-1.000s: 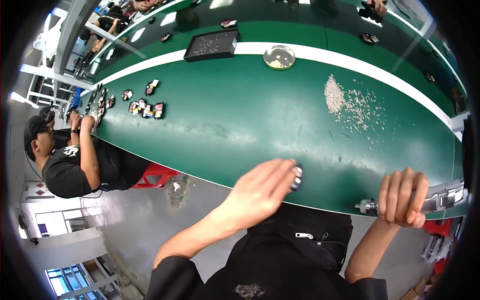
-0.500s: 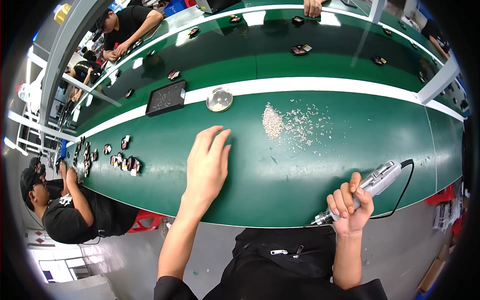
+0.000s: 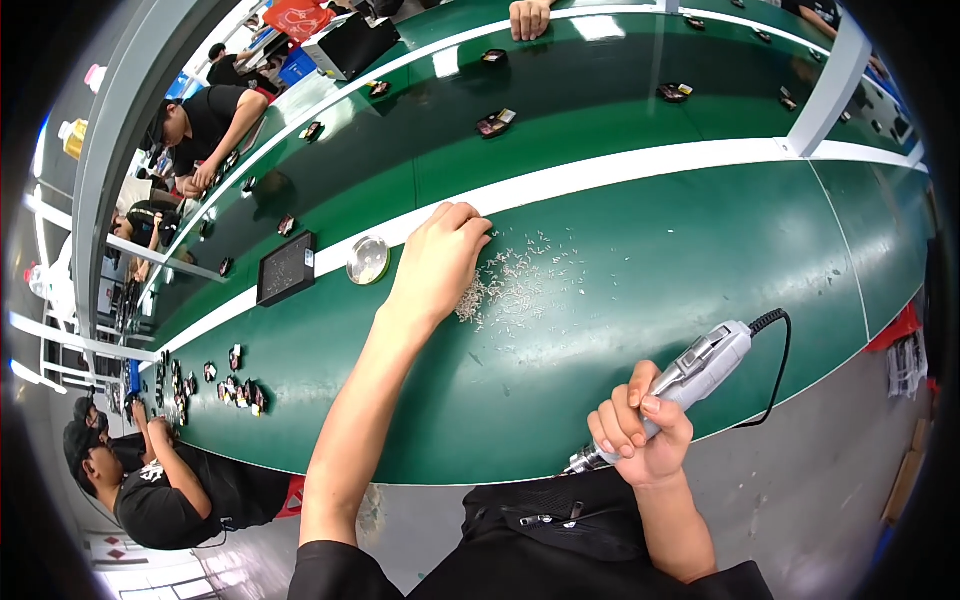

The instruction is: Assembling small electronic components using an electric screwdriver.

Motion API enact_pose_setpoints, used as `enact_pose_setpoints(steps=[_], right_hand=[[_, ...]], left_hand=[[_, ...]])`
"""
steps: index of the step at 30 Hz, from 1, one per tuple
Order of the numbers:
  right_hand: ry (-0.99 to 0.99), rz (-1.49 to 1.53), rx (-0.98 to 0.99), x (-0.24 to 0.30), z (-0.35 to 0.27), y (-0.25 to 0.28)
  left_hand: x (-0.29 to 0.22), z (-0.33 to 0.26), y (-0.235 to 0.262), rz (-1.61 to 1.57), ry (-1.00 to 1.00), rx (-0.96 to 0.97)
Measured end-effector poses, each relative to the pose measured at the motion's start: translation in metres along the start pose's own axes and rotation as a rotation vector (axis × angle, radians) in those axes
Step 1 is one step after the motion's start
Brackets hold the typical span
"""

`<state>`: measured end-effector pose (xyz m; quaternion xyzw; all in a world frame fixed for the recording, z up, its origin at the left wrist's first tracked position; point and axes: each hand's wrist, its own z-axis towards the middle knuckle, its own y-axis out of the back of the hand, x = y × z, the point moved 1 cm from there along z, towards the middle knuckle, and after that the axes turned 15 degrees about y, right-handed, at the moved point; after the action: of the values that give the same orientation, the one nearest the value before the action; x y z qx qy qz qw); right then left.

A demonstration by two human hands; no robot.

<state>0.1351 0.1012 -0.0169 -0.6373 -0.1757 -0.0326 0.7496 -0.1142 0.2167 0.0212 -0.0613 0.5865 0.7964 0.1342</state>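
Observation:
My left hand (image 3: pixel 437 262) is over the near-left part of a spread of tiny pale metal pieces, like small screws (image 3: pixel 512 285). Its fingers are bent down and drawn together beside the heap; the fingertips are partly hidden, so I cannot see what is between them. A silver-grey electric screwdriver (image 3: pixel 690 370) with a black cord lies in my right hand (image 3: pixel 645 430), fingers wrapped round its body. The screwdriver is tilted, its tip pointing down-left at the bench's near edge. Left of my left hand stands a round clear dish (image 3: pixel 368 260) with a little yellowish content.
A black tray (image 3: pixel 286 268) with small bits stands beside the dish. Several small dark parts (image 3: pixel 242 394) lie on the green bench (image 3: pixel 600 330) at left. Beyond the white rail, more dark parts (image 3: pixel 495 123) sit on a green belt. Co-workers (image 3: pixel 130 480) work at the left and across.
My left hand has reached away and right to the small metal pieces, its fingers curling. The view has shifted, and the screwdriver stays in my right hand.

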Motion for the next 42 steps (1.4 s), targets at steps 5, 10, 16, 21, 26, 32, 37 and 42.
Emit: enact_pose_setpoints(steps=[5,10,16,21,26,32,37,42], right_hand=[[-0.007,0.009,0.005,0.001,0.001,0.002],[-0.012,0.015,0.005,0.002,0.001,0.002],[0.001,0.013,0.017,-0.002,0.002,-0.001],[0.028,-0.002,-0.016,0.001,-0.003,0.0],[0.054,-0.035,-0.061,0.004,-0.007,-0.001],[0.162,-0.077,-0.001,-0.003,0.003,-0.026],[0.208,-0.048,0.135,-0.008,0.01,-0.063],[0.259,-0.1,0.165,-0.013,0.006,-0.071]], left_hand=[[0.001,0.002,-0.006,0.094,-0.039,0.012],[-0.004,0.008,-0.011,0.232,-0.131,0.031],[0.003,0.003,0.005,-0.059,-0.026,-0.083],[-0.012,-0.052,0.035,-0.286,0.145,-0.048],[-0.03,-0.134,0.051,-0.527,0.238,-0.027],[-0.057,-0.194,0.043,-1.074,0.486,0.095],[-0.075,-0.207,0.036,-1.585,0.521,0.123],[-0.09,-0.212,0.031,-1.714,0.503,0.118]])
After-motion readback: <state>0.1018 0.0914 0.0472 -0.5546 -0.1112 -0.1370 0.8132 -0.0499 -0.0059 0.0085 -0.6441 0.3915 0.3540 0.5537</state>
